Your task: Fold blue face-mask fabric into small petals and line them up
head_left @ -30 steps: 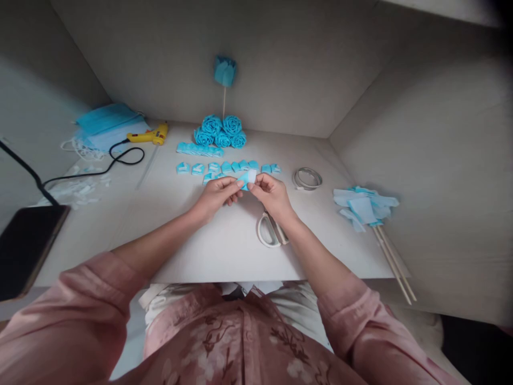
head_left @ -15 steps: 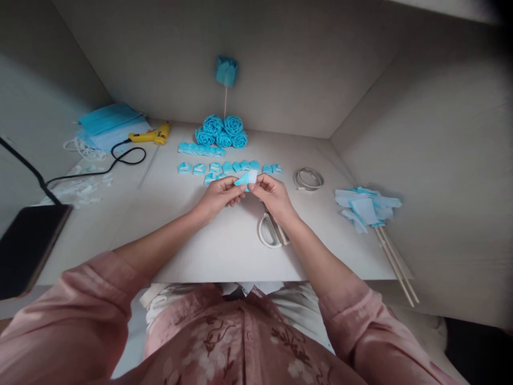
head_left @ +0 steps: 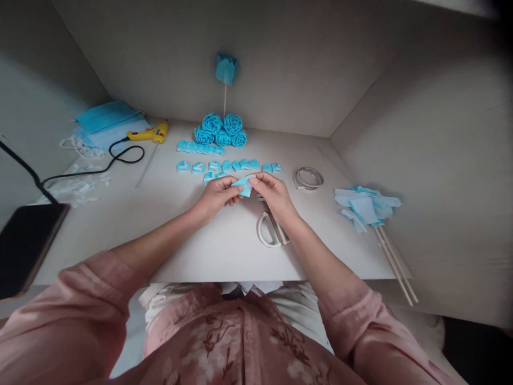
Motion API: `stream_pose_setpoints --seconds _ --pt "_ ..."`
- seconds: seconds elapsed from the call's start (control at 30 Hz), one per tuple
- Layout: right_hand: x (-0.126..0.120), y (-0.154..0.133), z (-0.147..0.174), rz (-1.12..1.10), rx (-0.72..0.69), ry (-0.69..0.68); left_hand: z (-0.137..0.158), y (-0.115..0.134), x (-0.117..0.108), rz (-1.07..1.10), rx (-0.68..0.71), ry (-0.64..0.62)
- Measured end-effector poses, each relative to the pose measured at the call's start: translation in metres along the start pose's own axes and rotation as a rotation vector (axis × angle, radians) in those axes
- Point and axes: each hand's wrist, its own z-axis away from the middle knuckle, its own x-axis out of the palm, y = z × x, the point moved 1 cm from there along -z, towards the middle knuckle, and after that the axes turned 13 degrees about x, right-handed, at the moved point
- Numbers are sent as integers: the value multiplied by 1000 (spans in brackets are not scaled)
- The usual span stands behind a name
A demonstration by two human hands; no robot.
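Between my two hands is a small piece of light-blue mask fabric [head_left: 243,187], partly folded over. My left hand [head_left: 216,198] pinches its left side with thumb and fingers. At its upper right edge, my right hand [head_left: 276,193] pinches it too, the thumb pressed on top. Under my right wrist lies a pair of white-handled scissors [head_left: 265,230], its blades mostly hidden. Just beyond my hands, several folded blue fabric pieces [head_left: 227,166] sit in a row on the white table [head_left: 192,251].
Blue fabric roses [head_left: 223,131] are stacked at the back, a stemmed blue flower [head_left: 226,69] above them. To the left are face masks [head_left: 108,123], a yellow glue gun [head_left: 150,132], white scraps [head_left: 80,187] and a phone [head_left: 30,246]. Right: a coiled cable [head_left: 308,178] and fabric flowers on sticks [head_left: 366,206].
The fabric's white corner, which stood up before, is now folded down under my right thumb. My right fingers have shifted slightly left over it.
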Motion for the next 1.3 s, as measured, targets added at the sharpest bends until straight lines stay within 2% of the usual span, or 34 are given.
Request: stream_pose_setpoints --seconds 0.2,0.67,0.8,0.9,1.1,1.2,1.3 --pt "-1 4 -2 41 -5 12 0 1 0 -30 -50 -30" --pt "-4 10 -5 77 -6 68 1 -4 0 -45 -35 -35" --pt "-4 10 -4 148 -39 110 1 -2 0 -43 -41 -19" --pt "-3 6 -1 286 -162 165 1 -1 0 -40 -44 -10" --pt "-4 -2 5 739 -572 224 1 2 2 -30 -27 -1" --pt "-7 -2 4 846 -683 213 1 3 1 -16 -17 4" --pt "-9 -1 3 892 -719 210 1 3 1 -7 -14 12"
